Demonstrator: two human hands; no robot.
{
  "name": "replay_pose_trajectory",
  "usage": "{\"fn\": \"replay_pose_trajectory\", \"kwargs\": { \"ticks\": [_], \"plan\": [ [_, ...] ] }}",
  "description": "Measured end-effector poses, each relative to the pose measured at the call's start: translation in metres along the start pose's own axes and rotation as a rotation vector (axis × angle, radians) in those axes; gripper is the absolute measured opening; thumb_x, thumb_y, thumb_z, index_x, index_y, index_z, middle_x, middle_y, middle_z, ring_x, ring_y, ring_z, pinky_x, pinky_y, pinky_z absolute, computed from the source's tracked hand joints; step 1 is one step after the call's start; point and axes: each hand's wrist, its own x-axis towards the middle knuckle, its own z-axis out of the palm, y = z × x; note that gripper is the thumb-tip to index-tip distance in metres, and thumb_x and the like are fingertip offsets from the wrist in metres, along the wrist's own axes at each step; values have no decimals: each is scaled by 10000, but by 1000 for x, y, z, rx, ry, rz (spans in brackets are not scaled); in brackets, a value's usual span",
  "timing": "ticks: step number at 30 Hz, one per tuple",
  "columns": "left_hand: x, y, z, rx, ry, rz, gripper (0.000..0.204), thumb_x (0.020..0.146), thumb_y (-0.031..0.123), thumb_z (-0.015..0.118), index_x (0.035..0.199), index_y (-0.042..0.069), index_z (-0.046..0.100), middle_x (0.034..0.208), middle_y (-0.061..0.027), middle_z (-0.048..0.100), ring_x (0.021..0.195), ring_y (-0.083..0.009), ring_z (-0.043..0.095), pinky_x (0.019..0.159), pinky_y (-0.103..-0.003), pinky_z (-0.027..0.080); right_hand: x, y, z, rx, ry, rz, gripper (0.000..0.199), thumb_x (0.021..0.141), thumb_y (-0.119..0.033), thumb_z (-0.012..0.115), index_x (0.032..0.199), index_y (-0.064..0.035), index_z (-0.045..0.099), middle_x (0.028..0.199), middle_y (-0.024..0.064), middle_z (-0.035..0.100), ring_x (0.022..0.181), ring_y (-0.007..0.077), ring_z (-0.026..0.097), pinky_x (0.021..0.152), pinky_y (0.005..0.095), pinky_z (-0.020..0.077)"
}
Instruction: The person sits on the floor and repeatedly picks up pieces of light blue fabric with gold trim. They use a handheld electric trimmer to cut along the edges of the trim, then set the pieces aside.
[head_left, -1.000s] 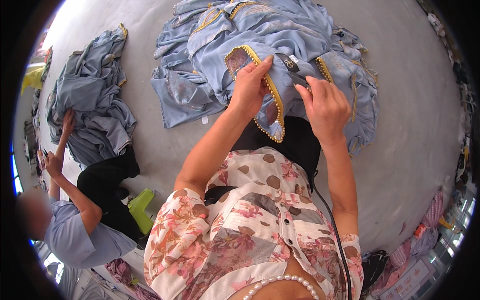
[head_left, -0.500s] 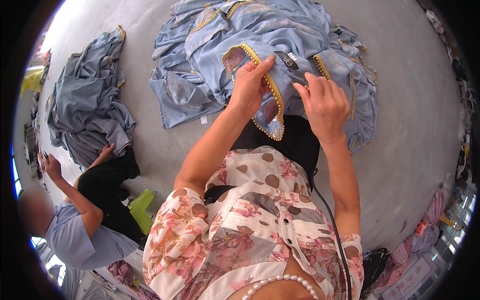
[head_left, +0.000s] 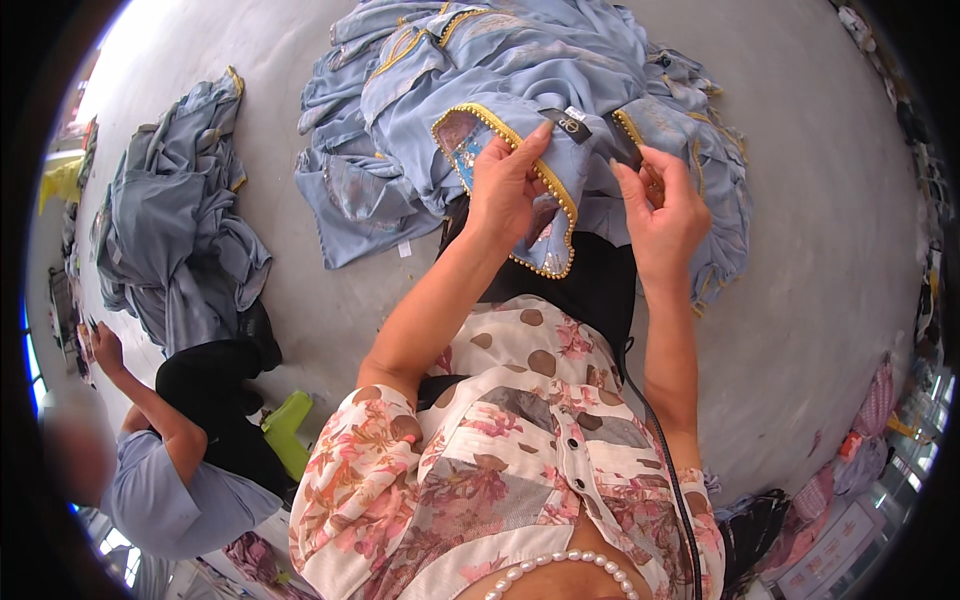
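Note:
My left hand pinches the gold beaded trim of a light blue garment, thumb on top. The trim edges a panel with a pinkish, sequinned pattern and hangs over my lap. Right of that hand, a black label with a small white tag lies on the blue cloth. My right hand is raised over the cloth to the right of the label, apart from my left hand. Its thumb and forefinger are drawn together, and the other fingers curl inward; what they hold, if anything, is hidden.
More blue cloth with gold edging spreads over the grey floor ahead. At left a person sits beside another grey-blue garment pile, near a green plastic stool. A black cord runs down my right side.
My right hand has shifted slightly right, away from the label, and dark blades seen at its fingertips no longer show. The label now lies flatter. My left hand keeps hold of the trim.

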Motion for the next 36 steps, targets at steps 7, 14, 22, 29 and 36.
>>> {"fn": "replay_pose_trajectory", "kwargs": {
  "ticks": [7,14,22,29,36],
  "plan": [
    [1,-3,-5,-5,-48,13,174,892,140,590,1033,38,595,924,-43,654,775,-125,652,672,-280,562,-2,1,-5,-172,-95,-179,248,724,-210,745,887,-81,610,717,30,624,607,202,597,548,312,465],
    [-1,-6,1,-44,-81,23,173,891,142,593,1028,38,608,916,-49,663,764,-125,655,654,-268,560,-2,-1,-2,-222,-99,-216,247,734,-226,732,888,-83,601,750,28,629,649,212,604,567,318,473],
    [-4,-7,7,-81,-52,18,166,888,124,594,1024,29,608,929,-61,667,772,-127,659,659,-256,561,-2,-1,1,-275,-64,-256,223,741,-222,723,875,-95,600,739,21,621,643,205,599,567,313,473],
    [-1,-9,5,-103,-33,-11,158,885,115,597,1012,21,606,911,-66,668,768,-125,661,658,-258,564,-4,5,5,-232,-34,-225,232,731,-198,739,888,-92,605,715,19,612,608,185,586,548,287,467],
    [0,-9,-2,-105,-92,-28,158,894,129,587,1019,33,606,907,-54,668,762,-128,659,658,-270,564,1,-4,1,343,-116,255,234,699,-116,772,878,-74,626,620,12,565,531,106,534,498,251,436]
  ]
}}
